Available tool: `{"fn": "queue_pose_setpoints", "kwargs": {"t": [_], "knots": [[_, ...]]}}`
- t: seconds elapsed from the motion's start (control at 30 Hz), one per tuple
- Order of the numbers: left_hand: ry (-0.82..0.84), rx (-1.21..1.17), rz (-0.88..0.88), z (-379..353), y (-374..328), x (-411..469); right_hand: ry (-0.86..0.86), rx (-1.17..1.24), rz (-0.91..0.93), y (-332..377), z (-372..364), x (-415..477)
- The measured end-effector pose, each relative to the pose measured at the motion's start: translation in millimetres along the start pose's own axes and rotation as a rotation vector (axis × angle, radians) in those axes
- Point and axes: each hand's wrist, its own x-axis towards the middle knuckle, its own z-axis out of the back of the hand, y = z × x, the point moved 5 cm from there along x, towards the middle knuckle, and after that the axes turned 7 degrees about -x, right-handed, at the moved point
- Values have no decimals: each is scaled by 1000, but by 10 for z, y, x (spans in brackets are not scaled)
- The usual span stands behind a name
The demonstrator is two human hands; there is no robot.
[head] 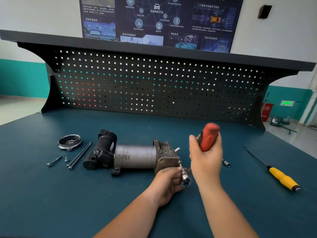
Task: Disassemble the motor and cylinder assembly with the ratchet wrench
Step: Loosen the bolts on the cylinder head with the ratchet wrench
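The motor and cylinder assembly (133,156) lies on its side on the blue-green bench top, black motor end to the left, finned cylinder head to the right. My right hand (205,157) grips the red handle of the ratchet wrench (209,136), which points up and is blurred. My left hand (169,180) pinches the wrench's socket head (184,174) at a bolt on the cylinder's right end.
A round metal cover (69,141), two long bolts (79,155), a shorter bolt (54,160) and a small screw (66,159) lie left of the assembly. A loose socket (226,163) and a yellow-handled screwdriver (281,176) lie to the right. A black pegboard (154,86) backs the bench.
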Motion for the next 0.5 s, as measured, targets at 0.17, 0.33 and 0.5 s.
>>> {"fn": "queue_pose_setpoints", "kwargs": {"t": [0.17,0.33,0.5], "knots": [[-2,-196,71,-1,-7,15,-66,255,-227,-194,230,30],[6,-160,78,14,-2,0,-187,339,-391,-392,470,59],[26,113,-17,-18,64,-28,-406,452,-556,-751,851,250]]}}
